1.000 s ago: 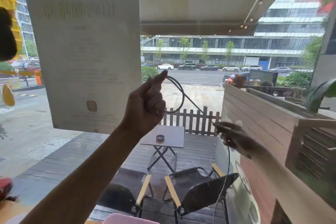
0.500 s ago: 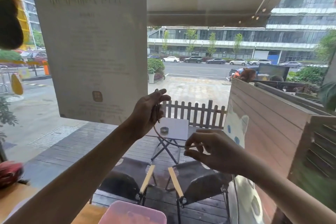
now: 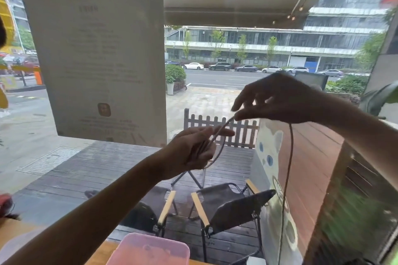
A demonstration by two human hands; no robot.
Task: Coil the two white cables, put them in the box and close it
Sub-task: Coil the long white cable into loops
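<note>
Both my hands are raised in front of a window, against the light. My left hand (image 3: 191,150) is closed around a small coil of the cable (image 3: 289,157), with loops hanging below its fingers. My right hand (image 3: 277,101) is higher and to the right, pinching the same cable between thumb and fingertips. A short stretch runs taut between the two hands, and the loose remainder drops straight down from the right hand, out of view at the bottom. The pink translucent box (image 3: 148,249) sits lidded at the bottom edge on the wooden table (image 3: 99,254). No second cable is in view.
A large paper poster (image 3: 94,54) hangs on the window glass at left. Outside are folding chairs (image 3: 234,206), a small table and a picket fence (image 3: 217,127) on a deck. A cat sticker (image 3: 269,153) is on the glass at right.
My right hand rose from below the left hand to above and right of it, carrying the cable up over the coil. The left hand lowered slightly, and the view tilted.
</note>
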